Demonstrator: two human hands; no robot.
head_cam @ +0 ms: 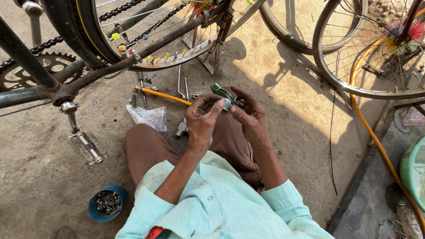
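Both hands meet at the centre of the frame, above the person's knees. The left hand (201, 118) and the right hand (249, 116) are together, fingertips closed on a small green metal part (222, 95) held between them; the part projects toward the upper centre, clear of the ground.

Surroundings, by position:
- Upper left: a bicycle frame (26, 62) with chainring (26, 73) and rear wheel (146, 40). A pedal (87, 147) hangs at left centre, well apart from the hands.
- Just above the hands: loose tools (182, 88) and a clear plastic bag (148, 117) on the concrete floor (287, 132).
- Lower left: a blue bowl (106, 203) of small metal pieces, beside the left elbow.
- Upper right: a second wheel (367, 53). An orange hose (376, 141) runs down the right side to the lower right corner.
- Right edge: the rim of a green tub (414, 172).

Open floor lies to the right of the hands, between the knee and the orange hose.
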